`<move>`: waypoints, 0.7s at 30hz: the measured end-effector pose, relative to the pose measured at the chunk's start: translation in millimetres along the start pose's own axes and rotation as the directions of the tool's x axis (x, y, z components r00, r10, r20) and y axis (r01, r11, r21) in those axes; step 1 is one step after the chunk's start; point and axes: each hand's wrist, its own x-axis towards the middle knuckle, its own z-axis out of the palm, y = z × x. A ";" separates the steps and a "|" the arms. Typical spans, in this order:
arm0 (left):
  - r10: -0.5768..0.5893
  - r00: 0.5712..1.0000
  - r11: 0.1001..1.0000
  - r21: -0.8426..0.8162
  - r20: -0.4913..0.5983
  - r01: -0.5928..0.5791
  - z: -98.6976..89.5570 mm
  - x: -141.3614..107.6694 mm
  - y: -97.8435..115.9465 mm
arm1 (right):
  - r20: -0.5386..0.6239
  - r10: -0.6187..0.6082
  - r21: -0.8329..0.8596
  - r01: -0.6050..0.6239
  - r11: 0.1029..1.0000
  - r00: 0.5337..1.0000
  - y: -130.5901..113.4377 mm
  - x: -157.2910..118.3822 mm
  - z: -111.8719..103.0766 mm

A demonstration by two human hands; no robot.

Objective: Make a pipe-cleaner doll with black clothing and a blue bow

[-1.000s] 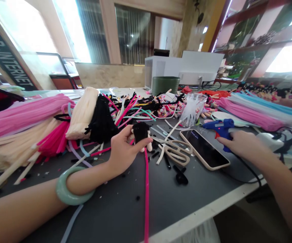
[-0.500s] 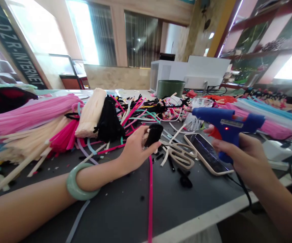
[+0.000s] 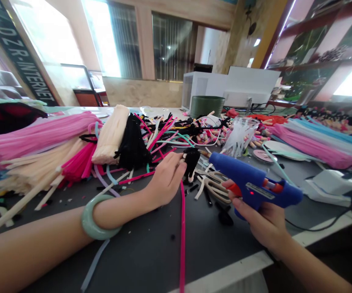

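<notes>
The small black fuzzy pipe-cleaner figure sits at about 12 o'clock in your view, held in the narrow pinch grip of your left hand, with your thumb and fingertips closed on it and a pale tip showing below. Your right hand has a full, closed grip around the handle of the blue plastic hot-glue gun, which is at 3 o'clock from the figure. Its small red lamp is lit, and its thin nozzle is just beside the figure, though you cannot tell whether they touch. Beige-handled scissors lie partly under the gun, and a long hot-pink pipe-cleaner stem runs toward 6 o'clock across the grey desk. A pale green bangle circles your left wrist. At 10 o'clock lie bundles of pink pipe cleaners, and at 1 o'clock stands a clear plastic cup of white sticks.
</notes>
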 end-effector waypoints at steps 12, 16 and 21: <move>0.013 1.000 0.999 0.045 -0.016 -0.013 0.3 -1.0 -1.0 | -0.007 0.002 -0.051 -0.003 0.999 1.000 -2.0 5.2 -0.1; 0.009 0.999 0.999 0.041 -0.034 -0.007 0.9 -0.8 -2.0 | -0.001 0.005 -0.040 -0.005 0.999 1.000 -2.0 6.3 0.0; 0.010 0.999 0.999 0.048 -0.043 -0.008 0.5 -0.8 -2.1 | 0.017 0.032 -0.074 -0.030 0.997 0.999 3.1 5.8 -1.2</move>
